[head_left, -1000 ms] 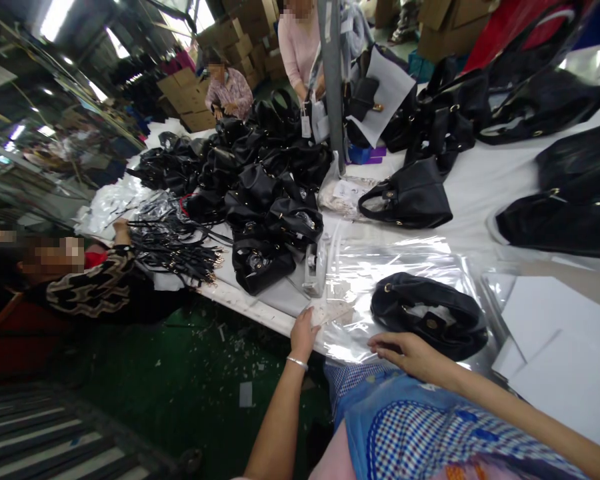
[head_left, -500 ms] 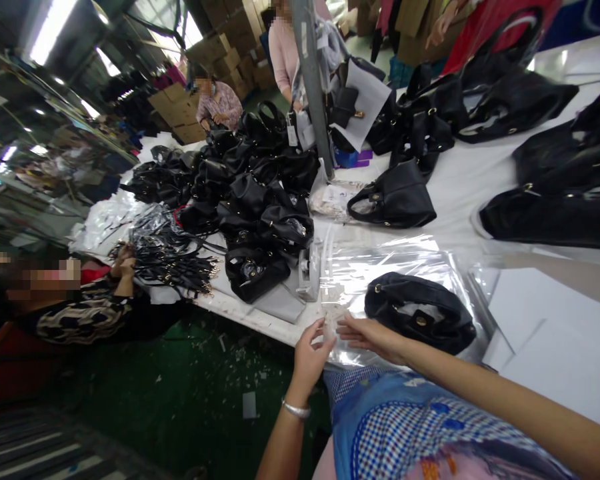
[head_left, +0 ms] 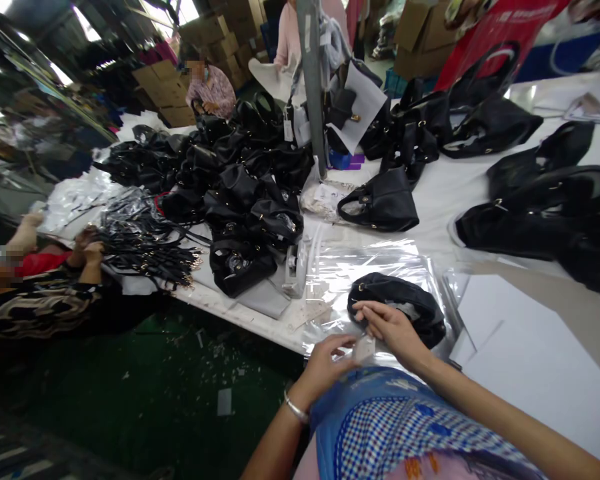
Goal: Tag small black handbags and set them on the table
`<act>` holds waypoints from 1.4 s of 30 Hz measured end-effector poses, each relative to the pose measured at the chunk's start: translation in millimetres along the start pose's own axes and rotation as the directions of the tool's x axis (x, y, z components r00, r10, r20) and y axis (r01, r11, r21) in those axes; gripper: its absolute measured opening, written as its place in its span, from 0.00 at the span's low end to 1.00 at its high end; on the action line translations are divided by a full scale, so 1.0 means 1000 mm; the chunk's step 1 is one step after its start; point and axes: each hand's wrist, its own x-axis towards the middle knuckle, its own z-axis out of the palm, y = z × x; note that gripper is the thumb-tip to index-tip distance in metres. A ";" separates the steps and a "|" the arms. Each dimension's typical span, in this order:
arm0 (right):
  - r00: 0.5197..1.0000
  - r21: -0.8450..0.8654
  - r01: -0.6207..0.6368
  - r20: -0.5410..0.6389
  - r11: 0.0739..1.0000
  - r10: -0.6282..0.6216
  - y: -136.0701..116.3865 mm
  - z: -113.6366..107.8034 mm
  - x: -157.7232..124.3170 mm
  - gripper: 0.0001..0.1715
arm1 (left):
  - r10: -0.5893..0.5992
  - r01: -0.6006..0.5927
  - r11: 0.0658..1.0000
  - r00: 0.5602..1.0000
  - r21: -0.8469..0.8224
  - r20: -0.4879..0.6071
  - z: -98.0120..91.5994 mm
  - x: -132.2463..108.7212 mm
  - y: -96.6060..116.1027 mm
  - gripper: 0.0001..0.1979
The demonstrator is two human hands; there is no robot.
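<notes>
My left hand (head_left: 329, 365) is closed on a small whitish, semi-clear piece (head_left: 364, 350), perhaps a tag or packet; its exact kind does not show. My right hand (head_left: 394, 332) is above and to the right of it, in front of a black handbag (head_left: 415, 300). Its thumb and fingers are pinched together, and what they hold, if anything, is too small to make out. The handbag lies on a stack of clear plastic sheets (head_left: 325, 267), with pale stuffing showing in its opening. My right hand partly covers it.
White sheets (head_left: 540, 360) lie to the right. Another black handbag (head_left: 385, 200) stands behind, near a metal post (head_left: 314, 93). Black handbags (head_left: 240, 267) and straps (head_left: 145, 247) are heaped on the left, beside a seated co-worker (head_left: 45, 293). A tape dispenser (head_left: 295, 270) sits by the plastic.
Both hands have moved right, from the plastic's left edge to the near side of the handbag. My right hand's fingers, stretched before, are now pinched. The view has swung slightly right.
</notes>
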 end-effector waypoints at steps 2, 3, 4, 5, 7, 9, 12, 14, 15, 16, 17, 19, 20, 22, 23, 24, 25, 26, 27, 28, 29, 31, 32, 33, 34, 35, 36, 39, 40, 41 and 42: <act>0.999 -0.094 0.049 -0.008 0.994 -0.050 -0.009 -0.013 -0.009 0.23 | 0.027 -0.030 0.998 0.998 -0.051 -0.049 -0.001 0.024 0.002 0.16; 0.998 -0.143 0.065 -0.012 0.988 -0.067 -0.014 -0.018 -0.013 0.24 | 0.049 -0.055 0.997 0.994 -0.061 -0.102 0.000 0.039 0.002 0.16; 0.997 -0.196 0.076 -0.019 0.978 -0.081 -0.019 -0.022 -0.018 0.24 | 0.077 -0.086 0.995 0.986 -0.052 -0.149 0.001 0.056 0.002 0.17; 0.995 -0.249 0.085 -0.027 0.965 -0.094 -0.024 -0.025 -0.022 0.25 | 0.115 -0.119 0.993 0.976 -0.014 -0.187 0.002 0.073 0.001 0.17; 0.992 -0.346 0.093 -0.047 0.934 -0.116 -0.032 -0.028 -0.030 0.26 | 0.188 -0.165 0.979 0.961 0.124 -0.205 0.006 0.105 0.000 0.19; 0.990 -0.410 0.086 -0.065 0.908 -0.123 -0.039 -0.027 -0.036 0.27 | 0.220 -0.179 0.951 0.965 0.253 -0.144 0.007 0.131 -0.001 0.22; 0.985 -0.466 0.062 -0.111 0.883 -0.128 -0.044 -0.020 -0.039 0.28 | 0.217 -0.195 0.917 0.976 0.349 -0.025 0.005 0.155 -0.002 0.18; 0.976 -0.479 0.039 -0.171 0.877 -0.137 -0.043 -0.013 -0.039 0.26 | 0.230 -0.224 0.908 0.973 0.355 0.025 0.000 0.161 -0.004 0.14; 0.967 -0.476 0.029 -0.208 0.879 -0.145 -0.041 -0.009 -0.038 0.25 | 0.242 -0.242 0.908 0.969 0.342 0.042 -0.002 0.163 -0.005 0.14; 0.958 -0.467 0.023 -0.244 0.884 -0.153 -0.039 -0.004 -0.037 0.24 | 0.252 -0.256 0.912 0.966 0.320 0.053 -0.004 0.164 -0.007 0.13; 0.947 -0.455 0.019 -0.276 0.891 -0.161 -0.037 0.000 -0.035 0.23 | 0.255 -0.259 0.922 0.966 0.289 0.053 -0.006 0.164 -0.009 0.12; 0.928 -0.432 0.019 -0.329 0.902 -0.177 -0.031 0.009 -0.032 0.23 | 0.237 -0.240 0.953 0.971 0.186 0.037 -0.008 0.165 -0.013 0.12; 0.919 -0.426 0.019 -0.349 0.904 -0.184 -0.029 0.013 -0.030 0.24 | 0.219 -0.221 0.968 0.975 0.114 0.034 -0.008 0.165 -0.015 0.12; 0.905 -0.419 0.019 -0.380 0.908 -0.194 -0.024 0.021 -0.026 0.25 | 0.185 -0.183 0.982 0.981 -0.036 0.052 -0.008 0.164 -0.018 0.12; 0.899 -0.414 0.020 -0.391 0.910 -0.198 -0.022 0.025 -0.025 0.25 | 0.179 -0.172 0.980 0.981 -0.096 0.070 -0.009 0.164 -0.020 0.13; 0.894 -0.407 0.022 -0.401 0.913 -0.200 -0.020 0.028 -0.023 0.26 | 0.181 -0.169 0.976 0.980 -0.136 0.087 -0.009 0.164 -0.021 0.13; 0.889 -0.396 0.024 -0.411 0.918 -0.200 -0.019 0.031 -0.020 0.26 | 0.190 -0.174 0.972 0.977 -0.155 0.099 -0.010 0.163 -0.022 0.14; 0.886 -0.383 0.025 -0.419 0.924 -0.197 -0.017 0.033 -0.018 0.26 | 0.204 -0.186 0.969 0.973 -0.161 0.106 -0.011 0.163 -0.022 0.14; 0.883 -0.369 0.025 -0.427 0.929 -0.193 -0.016 0.035 -0.016 0.26 | 0.222 -0.203 0.966 0.969 -0.162 0.110 -0.012 0.164 -0.023 0.14; 0.879 -0.355 0.026 -0.436 0.934 -0.190 -0.014 0.037 -0.013 0.26 | 0.242 -0.223 0.961 0.964 -0.161 0.109 -0.013 0.164 -0.024 0.14; 0.876 -0.343 0.028 -0.444 0.939 -0.188 -0.013 0.038 -0.010 0.25 | 0.262 -0.244 0.956 0.959 -0.161 0.104 -0.014 0.165 -0.024 0.14; 0.869 -0.323 0.032 -0.458 0.946 -0.186 -0.009 0.040 -0.002 0.25 | 0.299 -0.284 0.946 0.950 -0.156 0.088 -0.016 0.167 -0.027 0.12; 0.867 -0.314 0.031 -0.465 0.949 -0.182 -0.006 0.041 0.002 0.26 | 0.316 -0.302 0.942 0.945 -0.148 0.081 -0.016 0.168 -0.028 0.11; 0.865 -0.306 0.025 -0.470 0.952 -0.174 -0.004 0.041 0.006 0.26 | 0.329 -0.316 0.939 0.941 -0.137 0.078 -0.016 0.169 -0.029 0.10; 0.864 -0.299 0.017 -0.475 0.954 -0.165 -0.001 0.042 0.010 0.27 | 0.336 -0.325 0.937 0.939 -0.126 0.077 -0.016 0.170 -0.030 0.11; 0.862 -0.295 0.009 -0.482 0.955 -0.157 0.002 0.042 0.014 0.28 | 0.339 -0.329 0.937 0.938 -0.116 0.077 -0.016 0.170 -0.031 0.11; 0.858 -0.296 0.002 -0.490 0.955 -0.153 0.005 0.042 0.017 0.28 | 0.339 -0.330 0.938 0.938 -0.110 0.078 -0.016 0.171 -0.031 0.12; 0.839 -0.305 -0.007 -0.519 0.952 -0.161 0.014 0.043 0.025 0.30 | 0.337 -0.328 0.938 0.939 -0.109 0.075 -0.016 0.171 -0.032 0.13; 0.834 -0.302 -0.007 -0.528 0.953 -0.161 0.017 0.044 0.027 0.31 | 0.338 -0.329 0.938 0.938 -0.111 0.072 -0.016 0.171 -0.032 0.13; 0.829 -0.291 -0.007 -0.536 0.957 -0.157 0.019 0.044 0.028 0.31 | 0.339 -0.330 0.937 0.938 -0.113 0.071 -0.017 0.171 -0.032 0.12; 0.826 -0.272 -0.005 -0.544 0.962 -0.149 0.020 0.044 0.029 0.31 | 0.339 -0.330 0.937 0.938 -0.116 0.071 -0.017 0.171 -0.032 0.12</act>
